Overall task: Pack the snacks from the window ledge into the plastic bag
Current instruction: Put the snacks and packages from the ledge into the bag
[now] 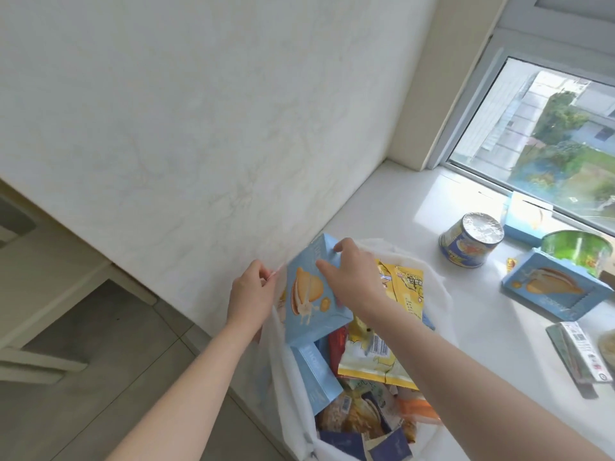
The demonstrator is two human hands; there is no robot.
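The white plastic bag (pixel 286 377) hangs open at the ledge's near edge, stuffed with several snack packs, among them yellow popcorn bags (pixel 404 287). My left hand (pixel 253 294) pinches the bag's rim at its far left side. My right hand (pixel 352 276) grips a light blue biscuit box (pixel 307 301) by its top edge, and the box stands tilted in the bag's mouth, on top of another blue box (pixel 316 371). On the window ledge (pixel 432 207) lie a second blue biscuit box (pixel 552 286), a blue foil-topped tin (pixel 471 239), a green tin (pixel 577 249) and a third blue box (pixel 524 217).
A long green wrapped pack (pixel 580 356) lies at the ledge's right edge. The window pane (pixel 549 138) runs behind the snacks. A pale wall (pixel 199 128) rises to the left of the bag. Tiled floor (pixel 100 377) lies below left.
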